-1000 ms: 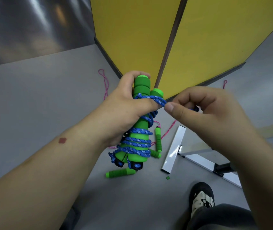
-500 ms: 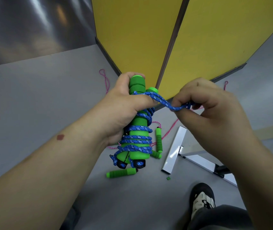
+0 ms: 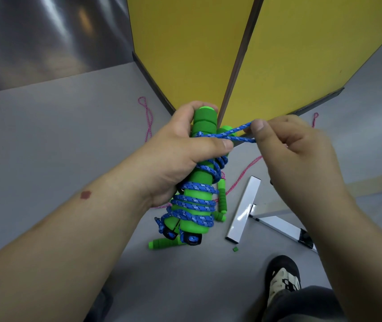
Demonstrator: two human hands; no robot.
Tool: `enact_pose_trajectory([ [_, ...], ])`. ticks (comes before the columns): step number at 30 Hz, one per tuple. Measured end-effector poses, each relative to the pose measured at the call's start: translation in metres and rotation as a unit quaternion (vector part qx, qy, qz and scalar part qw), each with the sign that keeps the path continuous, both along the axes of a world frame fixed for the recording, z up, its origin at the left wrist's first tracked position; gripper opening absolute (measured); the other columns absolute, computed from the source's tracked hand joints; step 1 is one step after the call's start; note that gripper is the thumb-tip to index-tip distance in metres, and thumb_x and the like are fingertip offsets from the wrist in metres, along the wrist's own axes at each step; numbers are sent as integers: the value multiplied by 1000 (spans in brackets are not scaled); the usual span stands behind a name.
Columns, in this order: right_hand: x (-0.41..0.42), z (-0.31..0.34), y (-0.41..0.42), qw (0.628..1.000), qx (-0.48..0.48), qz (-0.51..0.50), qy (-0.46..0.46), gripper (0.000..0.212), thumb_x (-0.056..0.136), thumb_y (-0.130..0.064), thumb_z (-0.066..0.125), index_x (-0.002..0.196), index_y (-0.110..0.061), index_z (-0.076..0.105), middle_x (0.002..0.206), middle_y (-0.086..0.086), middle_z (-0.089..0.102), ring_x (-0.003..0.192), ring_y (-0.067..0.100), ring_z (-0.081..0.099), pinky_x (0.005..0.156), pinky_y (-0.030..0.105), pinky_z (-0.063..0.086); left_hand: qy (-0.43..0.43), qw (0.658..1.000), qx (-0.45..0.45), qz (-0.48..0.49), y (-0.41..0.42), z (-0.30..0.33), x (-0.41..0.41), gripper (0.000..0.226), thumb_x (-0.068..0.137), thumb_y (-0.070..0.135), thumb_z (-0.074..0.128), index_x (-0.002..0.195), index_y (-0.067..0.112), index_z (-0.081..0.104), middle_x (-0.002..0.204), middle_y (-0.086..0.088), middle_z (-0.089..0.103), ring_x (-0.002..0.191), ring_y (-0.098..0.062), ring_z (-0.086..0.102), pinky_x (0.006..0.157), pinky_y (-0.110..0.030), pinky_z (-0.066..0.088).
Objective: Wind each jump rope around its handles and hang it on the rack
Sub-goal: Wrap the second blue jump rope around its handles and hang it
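My left hand (image 3: pixel 180 154) grips a pair of green foam handles (image 3: pixel 199 182) held side by side, upright. A blue rope (image 3: pixel 194 203) is wound round them in many turns. My thumb presses the rope against the upper handle. A doubled loop of the blue rope (image 3: pixel 232 133) runs from the handle tops to the right, where my right hand (image 3: pixel 294 156) pinches it between thumb and fingers. On the floor below lies a second jump rope with green handles (image 3: pixel 164 242) and a pink cord (image 3: pixel 243 173).
Yellow partition panels (image 3: pixel 185 54) with a dark post stand just behind my hands. White metal bars (image 3: pixel 243 210) of a frame base lie on the grey floor at the right. My shoe (image 3: pixel 283 280) is at the bottom right. A pink cord loop (image 3: pixel 147 115) lies at the left of the panels.
My right hand has drawn the loop of blue rope out farther to the right and slightly up. The left hand has kept its hold on the handles.
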State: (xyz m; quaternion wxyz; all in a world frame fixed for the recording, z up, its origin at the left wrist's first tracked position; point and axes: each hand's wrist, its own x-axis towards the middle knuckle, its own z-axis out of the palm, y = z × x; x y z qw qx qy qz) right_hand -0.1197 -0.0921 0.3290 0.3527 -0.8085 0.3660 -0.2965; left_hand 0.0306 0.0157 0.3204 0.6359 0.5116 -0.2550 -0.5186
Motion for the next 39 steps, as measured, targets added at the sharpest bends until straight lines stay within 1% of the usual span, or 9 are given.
enact_pose_trajectory([
  [3, 1, 2, -1, 997, 76, -17, -25, 13, 91, -22, 69, 86, -29, 79, 68, -14, 57, 56, 4, 50, 56, 26, 42, -15, 999, -9, -35, 1, 0, -3, 55, 77, 10, 77, 126, 28, 59, 97, -11, 65, 76, -28, 64, 65, -40, 59],
  [10, -3, 15, -5, 980, 194, 45, -2, 34, 82, 5, 63, 93, -24, 77, 64, -7, 57, 38, 4, 39, 39, 16, 32, -42, 998, -36, -43, 4, 0, -4, 51, 82, 8, 72, 128, 26, 62, 124, -29, 64, 93, -39, 67, 89, -61, 57],
  [13, -5, 15, -9, 952, 278, 128, 20, 30, 73, 1, 67, 95, -17, 77, 80, 12, 73, 65, 13, 65, 63, 28, 59, -28, 996, -70, -41, 3, -2, -5, 48, 83, 5, 68, 127, 24, 64, 104, -15, 66, 85, -32, 67, 77, -43, 60],
  [15, -6, 11, -11, 930, 333, 152, 21, 35, 67, -4, 64, 98, -14, 77, 103, 24, 72, 92, 30, 72, 87, 45, 61, -16, 995, -95, -35, 2, -3, -7, 47, 83, 3, 64, 126, 23, 64, 94, -9, 60, 78, -26, 63, 71, -35, 57],
  [19, -7, 11, -12, 912, 379, 156, -8, 34, 74, 6, 65, 104, -8, 73, 111, 21, 73, 100, 34, 74, 76, 36, 63, 28, 992, -117, -28, -1, -6, -10, 54, 83, -1, 59, 132, 21, 63, 98, -12, 56, 82, -28, 63, 75, -37, 58],
  [25, -15, 9, -9, 971, 207, 97, 66, 39, 62, -10, 70, 97, -26, 70, 86, 10, 76, 83, 32, 76, 80, 53, 62, -85, 995, -40, 36, -13, -12, -35, 48, 81, 19, 63, 127, 33, 61, 112, -16, 65, 95, -33, 69, 79, -46, 61],
  [30, -26, 7, -5, 989, 88, 55, 100, 33, 78, -11, 73, 105, -28, 63, 103, 2, 67, 87, 12, 67, 71, 23, 56, -248, 961, 1, 125, -29, -19, -66, 57, 60, 61, 82, 106, 45, 53, 113, -6, 64, 98, -18, 68, 73, -26, 56],
  [35, -48, -5, -14, 982, 155, 37, 97, 36, 74, -1, 70, 98, -28, 66, 101, 6, 69, 85, 28, 72, 72, 49, 62, -276, 952, 41, 124, -48, -35, -82, 43, 68, 46, 77, 104, 46, 53, 109, -5, 63, 89, -17, 66, 64, -21, 51],
  [39, -63, -6, -27, 986, 95, 28, 133, 38, 77, -3, 72, 105, -27, 64, 102, 0, 64, 83, 13, 65, 70, 25, 55, -305, 945, 43, 108, -61, -32, -102, 50, 62, 57, 75, 105, 48, 50, 110, 0, 62, 91, -10, 64, 67, -21, 48],
])
